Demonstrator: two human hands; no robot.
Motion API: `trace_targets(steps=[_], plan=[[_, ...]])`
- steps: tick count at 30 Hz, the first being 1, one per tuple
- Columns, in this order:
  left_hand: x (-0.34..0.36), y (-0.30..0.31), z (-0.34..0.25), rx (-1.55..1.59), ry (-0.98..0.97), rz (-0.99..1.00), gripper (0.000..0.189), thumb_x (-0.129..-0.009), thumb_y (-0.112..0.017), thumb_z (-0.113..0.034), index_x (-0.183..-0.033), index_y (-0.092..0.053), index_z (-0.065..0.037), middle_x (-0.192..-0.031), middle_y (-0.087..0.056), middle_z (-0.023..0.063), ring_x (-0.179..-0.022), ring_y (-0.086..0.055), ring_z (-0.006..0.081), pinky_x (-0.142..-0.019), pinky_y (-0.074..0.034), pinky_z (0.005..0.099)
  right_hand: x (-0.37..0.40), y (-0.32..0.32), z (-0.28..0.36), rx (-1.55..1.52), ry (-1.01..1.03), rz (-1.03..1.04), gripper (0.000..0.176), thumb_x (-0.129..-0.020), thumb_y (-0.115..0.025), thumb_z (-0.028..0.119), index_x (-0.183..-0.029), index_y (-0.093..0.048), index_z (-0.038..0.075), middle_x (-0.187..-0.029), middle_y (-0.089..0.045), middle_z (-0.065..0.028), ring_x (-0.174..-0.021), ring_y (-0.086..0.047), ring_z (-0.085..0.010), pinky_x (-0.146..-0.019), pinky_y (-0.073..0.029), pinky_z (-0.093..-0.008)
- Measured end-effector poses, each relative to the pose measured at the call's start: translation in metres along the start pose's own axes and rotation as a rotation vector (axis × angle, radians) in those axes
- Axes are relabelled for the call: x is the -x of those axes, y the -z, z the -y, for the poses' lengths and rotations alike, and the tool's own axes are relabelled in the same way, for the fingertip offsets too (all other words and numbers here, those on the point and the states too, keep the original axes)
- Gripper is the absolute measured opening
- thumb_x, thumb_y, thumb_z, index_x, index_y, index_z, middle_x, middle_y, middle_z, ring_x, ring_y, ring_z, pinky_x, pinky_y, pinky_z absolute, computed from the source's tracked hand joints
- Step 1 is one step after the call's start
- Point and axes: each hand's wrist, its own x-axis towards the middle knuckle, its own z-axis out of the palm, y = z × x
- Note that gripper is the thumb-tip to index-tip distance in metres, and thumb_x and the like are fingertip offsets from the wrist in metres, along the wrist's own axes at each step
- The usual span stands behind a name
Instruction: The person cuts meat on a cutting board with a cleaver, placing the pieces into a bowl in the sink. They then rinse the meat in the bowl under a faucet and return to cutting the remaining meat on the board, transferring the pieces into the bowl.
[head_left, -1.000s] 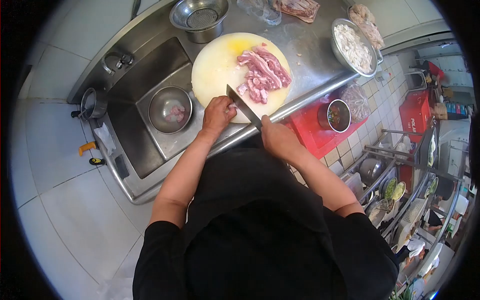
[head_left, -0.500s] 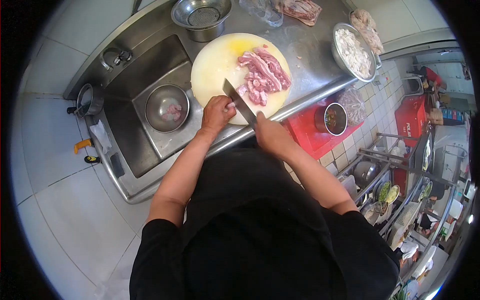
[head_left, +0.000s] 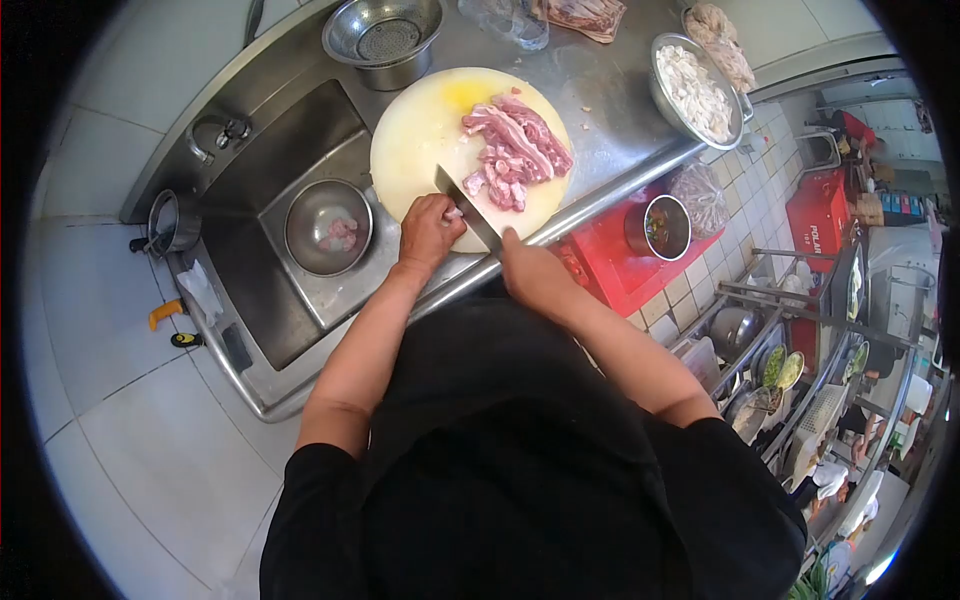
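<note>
Steel bowl (head_left: 308,215), centre-left, holds meat scraps (head_left: 341,234); near the counter's edge (head_left: 620,198), left hand (head_left: 428,234) pinches meat (head_left: 453,214), right hand (head_left: 530,272) grips cleaver (head_left: 470,210).

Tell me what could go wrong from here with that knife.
The left hand sits right beside the blade of the knife, so a slip might nick its fingers. The pile of meat reaches close to the edge of the round cutting board, so a nudge from the blade could push a strip onto the steel counter.
</note>
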Motion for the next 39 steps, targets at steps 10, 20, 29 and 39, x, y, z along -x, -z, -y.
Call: trace_targets(steps=[10, 20, 29, 39], plan=[[-0.002, -0.001, -0.007, -0.004, 0.001, 0.022, 0.019, -0.07, -0.072, -0.011, -0.08, -0.058, -0.004, -0.082, -0.063, 0.0144, -0.084, -0.061, 0.0356, -0.075, -0.05, 0.0464, -0.015, -0.013, -0.004, 0.041, 0.003, -0.001, 0.021, -0.093, -0.042, 0.003, -0.111, -0.047, -0.006, -0.084, -0.066, -0.0347, -0.084, -0.068, -0.0492, -0.075, -0.052, -0.0578], [-0.013, 0.047, 0.004, 0.061, 0.464, -0.164, 0.017, -0.078, -0.071, -0.013, -0.089, -0.061, -0.003, -0.084, -0.07, 0.0146, -0.077, -0.069, 0.0279, -0.068, -0.054, 0.037, 0.015, -0.008, -0.025, -0.052, -0.044, -0.068, 0.025, -0.102, -0.048, 0.021, -0.11, -0.044, -0.003, -0.083, -0.066, -0.0327, -0.079, -0.065, -0.0512, -0.074, -0.049, -0.0627], [-0.057, -0.063, -0.015, -0.064, 0.044, -0.092, 0.05, -0.084, -0.075, -0.028, -0.123, -0.06, 0.0, -0.135, -0.055, 0.0243, -0.128, -0.05, 0.0405, -0.111, -0.038, 0.0457, 0.044, 0.055, -0.066, -0.27, -0.23, -0.458, 0.025, -0.101, -0.051, 0.023, -0.114, -0.048, 0.001, -0.089, -0.065, -0.035, -0.087, -0.064, -0.054, -0.075, -0.049, -0.0596], [-0.057, -0.054, -0.051, -0.265, -0.115, 0.291, 0.041, -0.075, -0.073, -0.031, -0.115, -0.071, -0.02, -0.123, -0.057, 0.0123, -0.114, -0.054, 0.0336, -0.102, -0.042, 0.0492, 0.069, 0.018, -0.101, -0.447, -0.265, -0.454, 0.024, -0.1, -0.054, 0.02, -0.113, -0.05, 0.0, -0.095, -0.064, -0.0343, -0.096, -0.062, -0.0537, -0.079, -0.049, -0.0549]])
